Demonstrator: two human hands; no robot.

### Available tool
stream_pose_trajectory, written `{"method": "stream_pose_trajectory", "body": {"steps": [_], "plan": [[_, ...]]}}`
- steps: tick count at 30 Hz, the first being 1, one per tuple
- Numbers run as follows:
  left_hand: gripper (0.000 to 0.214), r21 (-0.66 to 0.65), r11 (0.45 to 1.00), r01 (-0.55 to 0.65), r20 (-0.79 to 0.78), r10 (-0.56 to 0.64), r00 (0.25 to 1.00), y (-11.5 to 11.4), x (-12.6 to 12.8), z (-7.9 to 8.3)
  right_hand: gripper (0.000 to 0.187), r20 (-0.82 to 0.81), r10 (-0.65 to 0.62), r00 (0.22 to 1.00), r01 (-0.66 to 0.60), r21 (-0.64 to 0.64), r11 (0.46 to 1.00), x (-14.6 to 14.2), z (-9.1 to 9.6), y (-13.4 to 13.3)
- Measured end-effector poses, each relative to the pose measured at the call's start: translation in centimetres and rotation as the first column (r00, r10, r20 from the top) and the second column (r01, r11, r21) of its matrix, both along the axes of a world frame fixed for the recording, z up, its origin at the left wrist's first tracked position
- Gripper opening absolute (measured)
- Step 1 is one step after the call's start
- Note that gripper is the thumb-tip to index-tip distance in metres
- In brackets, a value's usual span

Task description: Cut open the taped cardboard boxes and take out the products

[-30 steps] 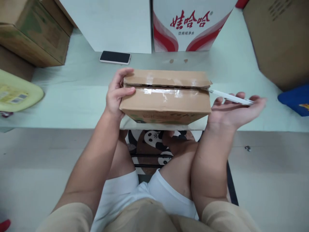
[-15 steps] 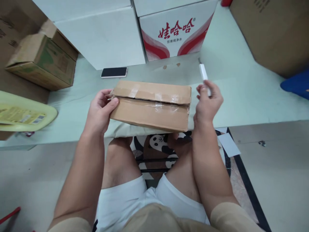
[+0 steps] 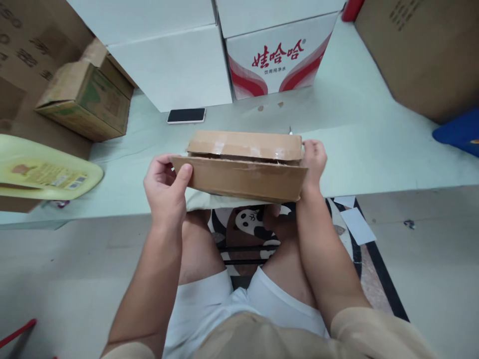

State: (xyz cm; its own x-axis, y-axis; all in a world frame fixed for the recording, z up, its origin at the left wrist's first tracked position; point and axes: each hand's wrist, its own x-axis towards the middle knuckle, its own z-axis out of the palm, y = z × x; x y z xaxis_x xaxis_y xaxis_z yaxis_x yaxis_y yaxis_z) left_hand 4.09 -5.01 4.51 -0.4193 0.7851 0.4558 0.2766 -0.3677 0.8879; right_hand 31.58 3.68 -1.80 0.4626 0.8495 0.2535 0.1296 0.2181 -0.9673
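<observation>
Red 娃哈哈 above smaller 饮用纯净水 on white carton (image 3: pixel 279 65), partial "SO" on far-left brown carton (image 3: pixel 45 22), yellow bottle (image 3: pixel 48 167) label too small, far-right carton (image 3: pixel 422 62) print illegible

From the held box (image 3: pixel 243 178), we note open tabletop (image 3: pixel 366 144) at three o'clock. White cartons (image 3: pixel 179 70) block twelve; yellow bottle (image 3: pixel 48 167), nine.

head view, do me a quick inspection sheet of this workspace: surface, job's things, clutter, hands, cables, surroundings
surface: pale green table
job's things: cardboard box, a gap showing between its flaps
clutter: phone, small brown scraps, yellow bottle at left
hands: left hand grips the box's left end; right hand is at its right end, hold partly hidden
cables: nothing seen
surroundings: white cartons behind the phone, brown carton at right
</observation>
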Motion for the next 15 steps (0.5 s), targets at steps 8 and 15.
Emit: {"method": "stream_pose_trajectory", "body": {"steps": [8,15], "plan": [[0.02,0.051,0.951,0.305,-0.079,-0.3,0.951,-3.8,-2.8,0.8,0.047,-0.006,0.136,0.991,-0.118,0.449,0.886,-1.6,4.5,-4.4],[0.042,-0.144,0.781,0.607,-0.278,-0.621,0.733,-2.3,-5.1,4.1,0.015,0.317,0.219,0.923,-0.338,0.39,0.857,-1.7,7.2,-5.3]]}}
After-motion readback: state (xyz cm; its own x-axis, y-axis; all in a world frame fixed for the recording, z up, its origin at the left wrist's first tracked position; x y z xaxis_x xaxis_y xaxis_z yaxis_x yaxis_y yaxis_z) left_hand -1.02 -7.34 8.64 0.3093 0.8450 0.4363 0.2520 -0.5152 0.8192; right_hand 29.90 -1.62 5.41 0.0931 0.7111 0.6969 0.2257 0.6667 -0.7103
